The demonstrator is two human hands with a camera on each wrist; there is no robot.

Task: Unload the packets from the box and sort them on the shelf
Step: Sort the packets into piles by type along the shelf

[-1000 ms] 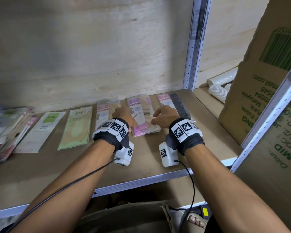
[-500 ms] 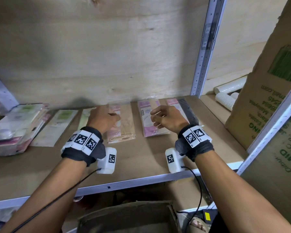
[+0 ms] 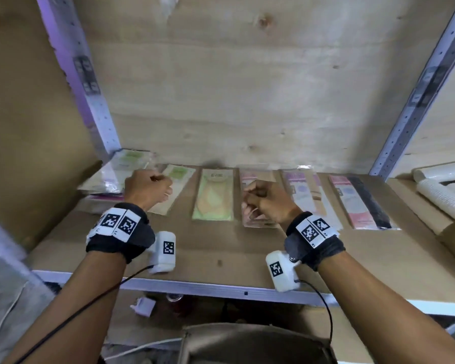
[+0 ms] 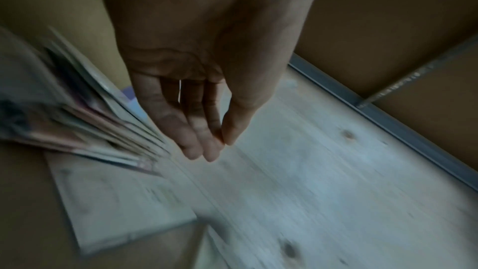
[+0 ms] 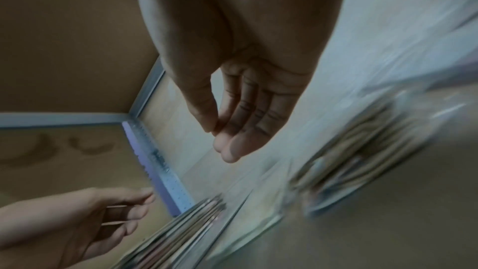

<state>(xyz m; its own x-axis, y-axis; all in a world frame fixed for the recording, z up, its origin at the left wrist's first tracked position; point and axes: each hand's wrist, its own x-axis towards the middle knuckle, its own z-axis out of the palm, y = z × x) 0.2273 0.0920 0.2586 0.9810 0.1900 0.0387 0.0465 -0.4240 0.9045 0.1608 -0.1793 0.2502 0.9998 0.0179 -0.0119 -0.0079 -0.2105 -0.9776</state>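
Observation:
Flat packets lie in a row on the wooden shelf (image 3: 221,248). At the far left is a stack of mixed packets (image 3: 113,172) (image 4: 85,128). To its right come a white-green packet (image 3: 180,177), a green packet (image 3: 213,198), a pink-beige packet (image 3: 258,177), a pink packet (image 3: 305,193) and a pink-black packet (image 3: 360,200). My left hand (image 3: 149,189) (image 4: 214,148) hovers by the stack, fingers relaxed and holding nothing. My right hand (image 3: 267,200) (image 5: 222,142) hangs over the pink-beige packet, loosely curled and holding nothing. The box (image 3: 255,345) sits below the shelf.
Metal uprights (image 3: 90,85) (image 3: 418,101) frame the bay, with a plywood back wall (image 3: 247,101). White ribbed tubes (image 3: 441,190) lie in the bay on the right. The shelf's metal front edge (image 3: 221,288) runs under my wrists.
Both hands have moved left along the row. The left went from the pink-beige packet to the stack. The right went from the pink packet to the pink-beige one.

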